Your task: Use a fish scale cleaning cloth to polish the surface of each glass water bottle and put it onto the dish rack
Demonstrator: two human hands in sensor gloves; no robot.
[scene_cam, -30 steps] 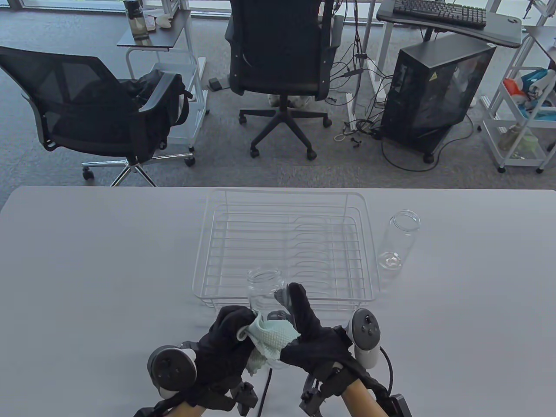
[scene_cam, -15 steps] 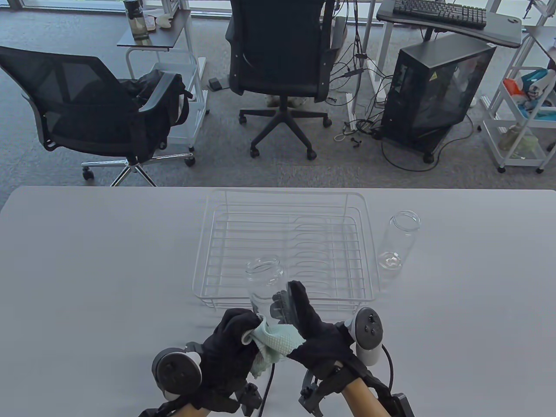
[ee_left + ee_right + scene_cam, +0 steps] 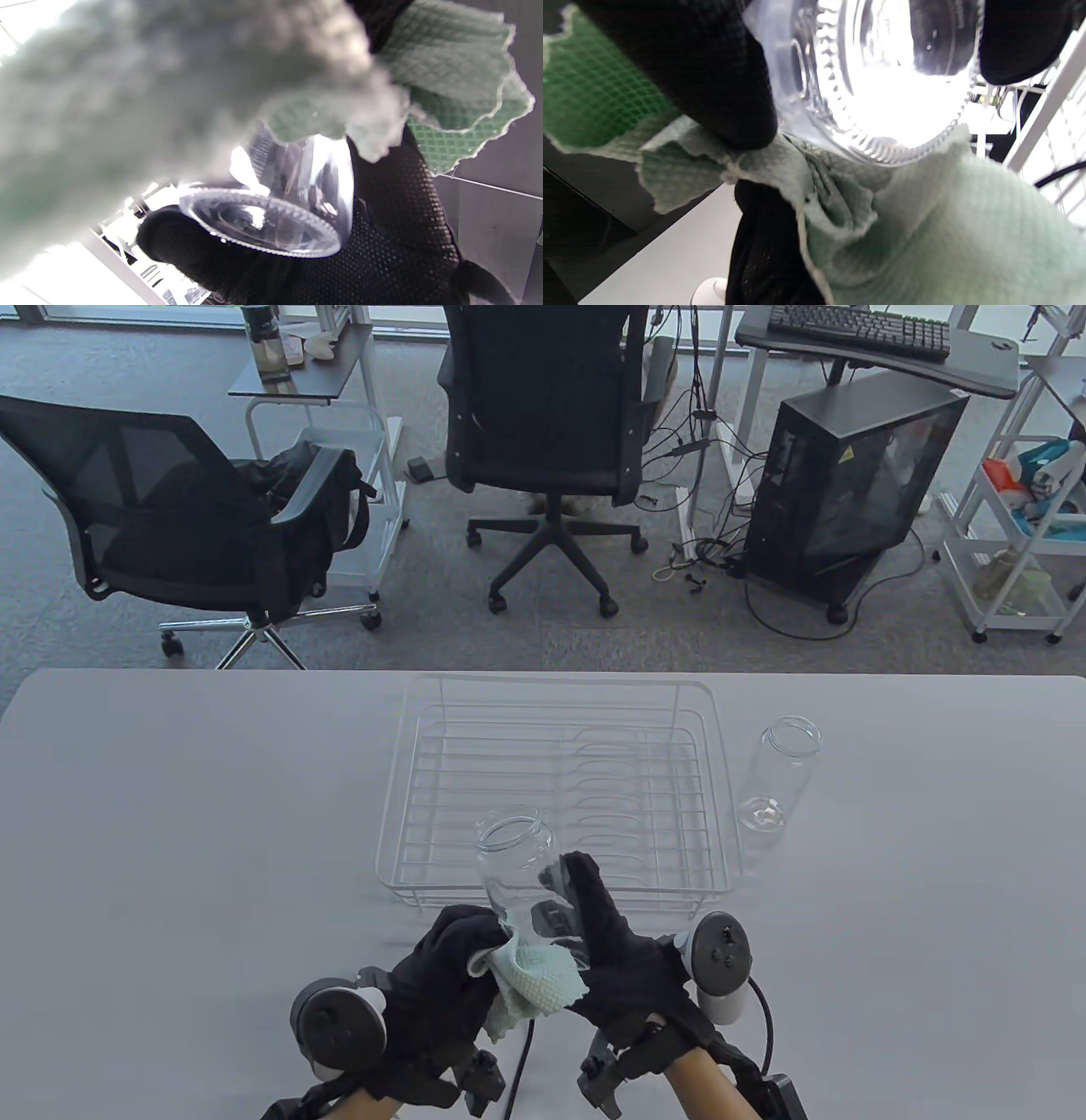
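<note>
A clear glass bottle (image 3: 512, 861) is held tilted above the table, just in front of the white wire dish rack (image 3: 560, 679). My right hand (image 3: 577, 899) grips the bottle's side. My left hand (image 3: 475, 950) holds the pale green fish scale cloth (image 3: 534, 984) against the bottle's lower part. In the left wrist view the ribbed bottle base (image 3: 263, 220) shows under the cloth (image 3: 445, 84). The right wrist view shows the base (image 3: 882, 84) with the cloth (image 3: 925, 220) bunched below it. A second glass bottle (image 3: 776, 776) stands upright to the right of the rack, which holds nothing.
The grey table (image 3: 170, 814) runs to its far edge just behind the rack. Beyond it stand office chairs (image 3: 543, 407), a computer tower (image 3: 848, 475) and a white cart (image 3: 1018, 534) on the floor.
The held bottle has shifted slightly up and to the left. The cloth has slid lower along its base, and both hands have moved a little with it.
</note>
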